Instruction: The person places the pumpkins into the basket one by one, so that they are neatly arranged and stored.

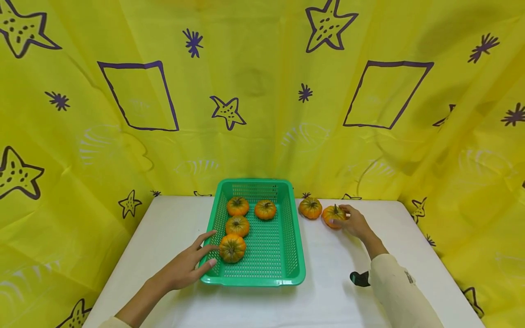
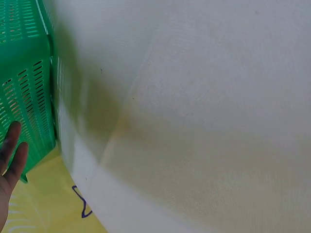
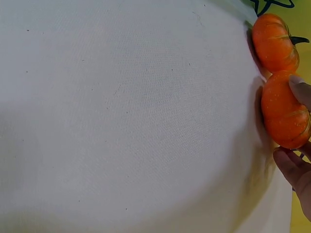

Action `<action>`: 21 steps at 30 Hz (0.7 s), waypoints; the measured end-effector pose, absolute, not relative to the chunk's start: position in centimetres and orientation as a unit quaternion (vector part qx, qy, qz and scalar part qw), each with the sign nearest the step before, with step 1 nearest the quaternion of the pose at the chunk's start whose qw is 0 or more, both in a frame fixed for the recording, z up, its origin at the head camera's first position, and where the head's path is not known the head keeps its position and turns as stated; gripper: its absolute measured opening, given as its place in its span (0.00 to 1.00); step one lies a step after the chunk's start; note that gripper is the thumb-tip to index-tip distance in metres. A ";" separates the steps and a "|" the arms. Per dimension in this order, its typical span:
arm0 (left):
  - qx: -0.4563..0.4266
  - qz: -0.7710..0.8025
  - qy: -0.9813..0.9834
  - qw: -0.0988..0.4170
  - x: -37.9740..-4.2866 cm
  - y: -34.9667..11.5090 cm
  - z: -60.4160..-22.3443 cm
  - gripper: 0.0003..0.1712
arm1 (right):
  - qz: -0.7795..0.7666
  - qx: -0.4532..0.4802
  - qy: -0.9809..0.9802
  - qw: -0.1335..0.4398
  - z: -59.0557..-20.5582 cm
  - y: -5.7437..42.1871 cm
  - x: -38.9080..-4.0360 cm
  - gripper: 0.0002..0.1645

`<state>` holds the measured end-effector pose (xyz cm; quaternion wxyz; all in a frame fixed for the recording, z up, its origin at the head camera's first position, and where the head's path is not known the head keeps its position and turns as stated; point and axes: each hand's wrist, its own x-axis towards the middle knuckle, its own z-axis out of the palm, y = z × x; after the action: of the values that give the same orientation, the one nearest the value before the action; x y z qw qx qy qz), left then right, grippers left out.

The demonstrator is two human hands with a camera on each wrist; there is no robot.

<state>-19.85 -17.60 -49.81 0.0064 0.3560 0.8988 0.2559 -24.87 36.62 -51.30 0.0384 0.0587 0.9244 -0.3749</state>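
Right hand pinching a pumpkin that looks to me firm, smooth and modestly heavy, best gripped round its sides, its stem visible in the head view but not the right wrist's; leftward, a green basket, the left hand spread at its rim.

Four pumpkins in the basket, two pumpkins right of it on the table
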 end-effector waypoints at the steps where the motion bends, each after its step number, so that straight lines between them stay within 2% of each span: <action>1: 0.356 0.256 0.899 0.006 -19.8 -17.6 -49.8 0.21 | -0.376 0.059 0.924 0.037 -51.3 36.6 -24.8 0.45; 6: 0.355 0.257 0.899 0.007 -19.8 -17.5 -49.7 0.21 | -0.383 0.059 0.922 0.026 -51.6 36.7 -24.8 0.43; 21: 0.355 0.258 0.899 0.007 -19.8 -17.6 -49.7 0.21 | -0.408 0.068 0.910 0.039 -50.9 37.0 -24.5 0.47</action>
<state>-19.79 -17.57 -49.66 0.0071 0.3548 0.8986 0.2579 -24.54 36.99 -50.95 0.0385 0.0678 0.9095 -0.4083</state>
